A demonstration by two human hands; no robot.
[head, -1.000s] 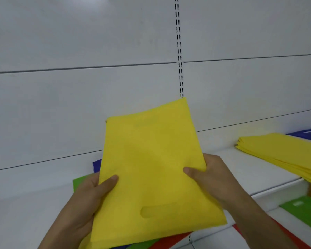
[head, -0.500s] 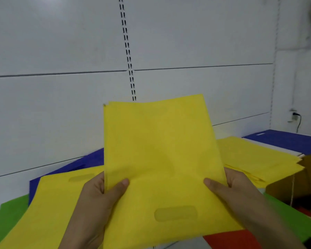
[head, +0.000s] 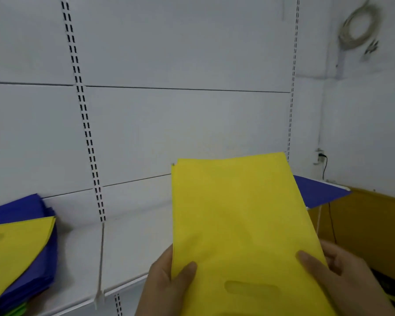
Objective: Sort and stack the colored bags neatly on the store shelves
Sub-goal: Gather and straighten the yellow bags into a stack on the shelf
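Ideally w/ both thumbs pinching the yellow bag (head: pixel 237 215), left hand (head: pixel 162 286) & right hand (head: pixel 342 277) lay it flat, edges squared, on the shelf (head: pixel 132 247).

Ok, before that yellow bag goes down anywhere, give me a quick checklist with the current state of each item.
1. Grip: the left hand and the right hand both hold the flat yellow fabric bag at its lower side edges, thumbs on the front. Ok.
2. Bag flat, not folded or creased: ok.
3. Matching pile in sight: another yellow bag lies at far left on top of the stack of blue bags, so colours are mixed there. Not ok.
4. Free landing space: bare white shelf board between the stack and the held bag. Ok.
5. A yellow stack to the right behind the held bag: cannot tell.
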